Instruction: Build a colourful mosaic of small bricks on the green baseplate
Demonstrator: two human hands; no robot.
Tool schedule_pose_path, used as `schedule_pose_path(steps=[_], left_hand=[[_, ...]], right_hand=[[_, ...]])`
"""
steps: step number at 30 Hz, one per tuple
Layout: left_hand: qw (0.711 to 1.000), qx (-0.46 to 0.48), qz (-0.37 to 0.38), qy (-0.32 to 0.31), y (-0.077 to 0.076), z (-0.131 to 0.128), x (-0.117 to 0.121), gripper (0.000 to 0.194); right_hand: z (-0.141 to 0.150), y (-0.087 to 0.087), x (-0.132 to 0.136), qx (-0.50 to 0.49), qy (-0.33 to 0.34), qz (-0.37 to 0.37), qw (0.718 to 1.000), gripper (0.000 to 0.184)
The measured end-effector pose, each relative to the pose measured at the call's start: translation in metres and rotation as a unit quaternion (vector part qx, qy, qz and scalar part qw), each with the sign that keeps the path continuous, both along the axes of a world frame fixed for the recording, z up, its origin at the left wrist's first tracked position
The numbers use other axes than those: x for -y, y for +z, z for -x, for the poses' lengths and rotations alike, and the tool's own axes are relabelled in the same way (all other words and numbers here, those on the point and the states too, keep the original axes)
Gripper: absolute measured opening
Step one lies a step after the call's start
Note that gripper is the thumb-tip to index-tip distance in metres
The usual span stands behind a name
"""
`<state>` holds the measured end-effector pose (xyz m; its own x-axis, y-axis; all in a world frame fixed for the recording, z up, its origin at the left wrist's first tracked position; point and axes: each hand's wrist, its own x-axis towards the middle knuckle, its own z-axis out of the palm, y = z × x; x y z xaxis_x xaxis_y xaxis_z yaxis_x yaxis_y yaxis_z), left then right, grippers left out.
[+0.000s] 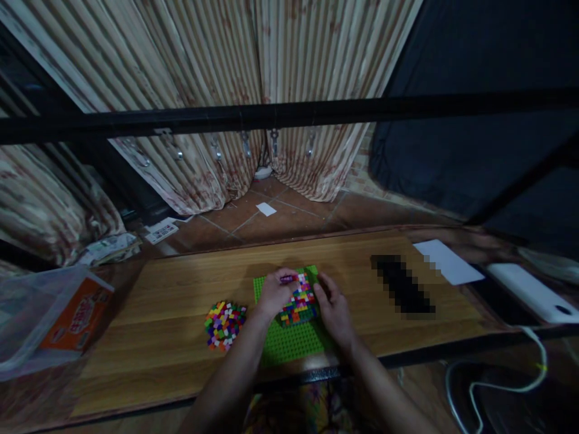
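A green studded baseplate (292,345) lies near the table's front edge, and a low block of many-coloured toy bricks (302,295) is built up on it. My left hand (274,294) reaches over the left side of this block, its fingers closed on a small purple brick (286,279) above the bricks. Along the right side of the block, my right hand (333,306) rests with curved fingers apart, the fingertips close to the bricks. Whether those fingertips touch them I cannot tell. Left of the baseplate is a loose pile of small coloured bricks (225,324).
The wooden table (167,313) stretches to both sides. A blurred-out dark object (402,284) and a white sheet (447,261) lie to the right, near a white device (534,292) with a cable. A clear plastic box (40,319) stands left. A dark bar (253,113) crosses beyond the table.
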<state>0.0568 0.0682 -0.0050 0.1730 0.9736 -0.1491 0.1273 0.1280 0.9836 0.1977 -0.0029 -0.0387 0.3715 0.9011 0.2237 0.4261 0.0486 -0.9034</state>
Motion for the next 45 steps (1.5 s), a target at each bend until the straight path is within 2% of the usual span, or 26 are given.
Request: schedule_pose_path(steps=[3,7,10,14,18,23,29,32,35,39,40,42,45], left_hand=[[1.000,0.010,-0.012,0.026,0.000,0.002,0.008,0.020],[0.992,0.064,-0.040,0.105,-0.004,0.010,0.035,0.036],[0.986,0.103,-0.031,0.128,-0.009,0.016,0.060,0.044],[0.989,0.095,-0.012,0.115,-0.017,0.016,0.081,0.051],[0.987,0.108,-0.013,0.115,-0.023,0.011,0.087,0.053],[0.983,0.140,-0.024,0.113,-0.028,0.004,0.087,0.057],[0.985,0.115,-0.038,0.124,-0.031,0.002,0.088,0.059],[0.989,0.069,-0.064,0.113,-0.033,0.012,0.105,0.058],[0.992,0.014,-0.094,0.087,-0.037,0.033,0.130,0.059],[0.984,-0.077,-0.137,0.084,-0.036,0.074,0.154,0.046],[0.978,-0.102,-0.152,0.104,-0.035,0.085,0.158,0.042],[0.955,-0.171,-0.188,0.153,-0.030,0.106,0.160,0.040],[0.911,-0.295,-0.227,0.177,-0.025,0.130,0.153,0.051]], right_hand=[[0.005,-0.011,0.006,-0.044,-0.015,0.008,0.999,0.049],[0.006,-0.016,0.018,-0.073,-0.022,0.015,0.997,0.052],[0.008,-0.010,0.023,-0.077,-0.024,0.012,0.997,0.053],[0.020,0.002,0.021,-0.120,-0.008,0.013,0.993,0.058],[0.030,-0.002,0.015,-0.156,-0.017,0.050,0.986,0.061],[0.027,-0.014,0.013,-0.130,0.003,0.031,0.991,0.062],[0.026,-0.005,0.015,-0.116,-0.002,0.035,0.993,0.062],[0.024,-0.006,0.014,-0.118,-0.012,0.031,0.992,0.061],[0.020,-0.009,0.014,-0.116,-0.027,0.023,0.993,0.058],[0.024,0.005,0.019,0.002,-0.045,-0.046,0.998,0.049],[0.030,0.012,0.021,0.047,-0.038,-0.076,0.995,0.044],[0.047,0.027,0.022,0.118,0.067,-0.121,0.983,0.032],[0.085,0.042,0.017,0.236,0.211,-0.110,0.942,0.026]])
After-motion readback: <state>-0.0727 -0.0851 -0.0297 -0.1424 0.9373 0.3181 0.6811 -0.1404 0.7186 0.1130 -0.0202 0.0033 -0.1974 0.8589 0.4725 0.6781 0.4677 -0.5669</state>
